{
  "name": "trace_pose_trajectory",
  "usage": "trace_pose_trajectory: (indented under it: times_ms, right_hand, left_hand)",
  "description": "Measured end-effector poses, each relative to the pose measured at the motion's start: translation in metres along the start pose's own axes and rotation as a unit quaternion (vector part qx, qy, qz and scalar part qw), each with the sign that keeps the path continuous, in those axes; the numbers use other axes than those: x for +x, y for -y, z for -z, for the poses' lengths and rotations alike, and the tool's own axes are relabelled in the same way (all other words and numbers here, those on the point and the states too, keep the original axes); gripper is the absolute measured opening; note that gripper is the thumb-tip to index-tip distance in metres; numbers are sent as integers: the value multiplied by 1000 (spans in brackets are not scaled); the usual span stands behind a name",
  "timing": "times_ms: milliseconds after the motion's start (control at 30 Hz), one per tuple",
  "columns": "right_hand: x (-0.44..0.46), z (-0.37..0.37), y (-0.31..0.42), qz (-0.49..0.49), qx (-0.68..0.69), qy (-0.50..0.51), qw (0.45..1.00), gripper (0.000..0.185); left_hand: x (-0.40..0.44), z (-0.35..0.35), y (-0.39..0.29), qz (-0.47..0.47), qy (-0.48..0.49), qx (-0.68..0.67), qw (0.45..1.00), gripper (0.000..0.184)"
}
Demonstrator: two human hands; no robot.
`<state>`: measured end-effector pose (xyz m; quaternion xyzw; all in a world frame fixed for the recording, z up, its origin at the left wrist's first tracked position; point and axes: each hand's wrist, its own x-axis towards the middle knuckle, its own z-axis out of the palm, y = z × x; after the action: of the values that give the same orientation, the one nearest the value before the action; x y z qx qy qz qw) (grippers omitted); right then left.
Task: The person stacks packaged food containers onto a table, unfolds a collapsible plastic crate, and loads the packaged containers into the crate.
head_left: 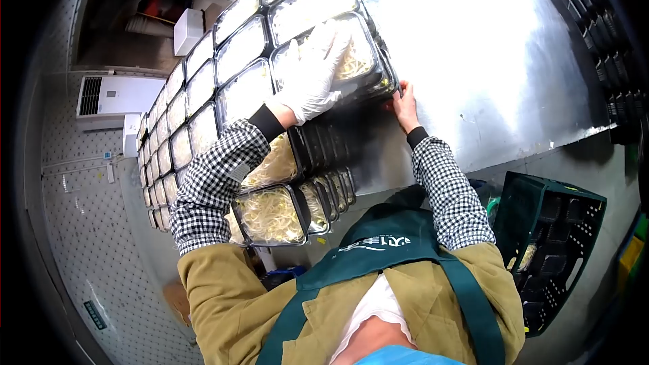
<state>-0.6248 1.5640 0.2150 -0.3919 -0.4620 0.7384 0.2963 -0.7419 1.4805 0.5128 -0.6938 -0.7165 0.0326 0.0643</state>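
Note:
My left hand (312, 71), in a white glove, lies with its fingers spread on the clear top of a black tray of bean sprouts (357, 61). That tray sits at the near right corner of a large block of stacked trays. Bare and ungloved, my right hand (405, 107) has its fingertips pressed to the right edge of the same stack; what it pinches is too small to make out. Below my left forearm stand more sprout trays (270, 215) on their stacks at the table's near edge.
A shiny metal table (466, 47) extends to the right of the stacks. Dark green crates (551, 250) holding black trays stand at the lower right. Black trays (602, 40) line the far right. A white machine (115, 98) is at the left wall, with a white box (189, 32) above it.

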Motion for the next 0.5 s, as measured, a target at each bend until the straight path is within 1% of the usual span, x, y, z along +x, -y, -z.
trace_pose_trajectory:
  times_ms: [33,67,100,133,167,200,233,267,300,333,400,433,467,500]
  right_hand:
    - [1,7,0,-22,-7,42,999,40]
    - [3,11,-1,38,-94,36,994,41]
    - [8,15,-14,95,-181,31,978,43]
    - [-1,22,-1,94,-191,37,976,44]
    - [-12,32,10,67,-150,50,985,45]
    - [-29,44,27,41,-114,50,991,46]
    - [-50,54,47,26,-86,42,995,48]
    - [-70,66,68,32,-105,4,994,41]
    - [-91,80,81,40,-71,-17,997,35]
    - [-111,97,82,95,-106,-61,988,28]
    - [-166,137,110,127,-89,-128,980,24]
    - [-195,161,117,133,-101,-188,968,23]
    - [-225,189,124,141,-110,-242,954,21]
    - [-255,215,130,172,-123,-311,926,20]
  left_hand:
    - [0,-5,-2,6,-5,7,1000,91]
    - [1,-7,-1,-3,-36,3,999,90]
    - [3,2,-3,4,-17,5,1000,89]
    - [3,12,-8,9,2,4,1000,88]
    - [-2,11,-10,8,-11,42,999,90]
    - [-6,9,-12,8,-26,11,1000,94]
    - [-4,22,-24,35,22,39,998,96]
    - [-9,13,-22,1,-12,55,998,98]
    - [-14,12,-24,-12,-20,29,999,99]
    - [-14,16,-29,-23,-21,10,999,102]
    - [-7,25,-39,-13,0,4,1000,111]
    - [-5,22,-39,-18,-12,-47,999,113]
    - [0,27,-46,-14,-6,-30,999,112]
    - [1,29,-48,-21,-17,-28,999,110]
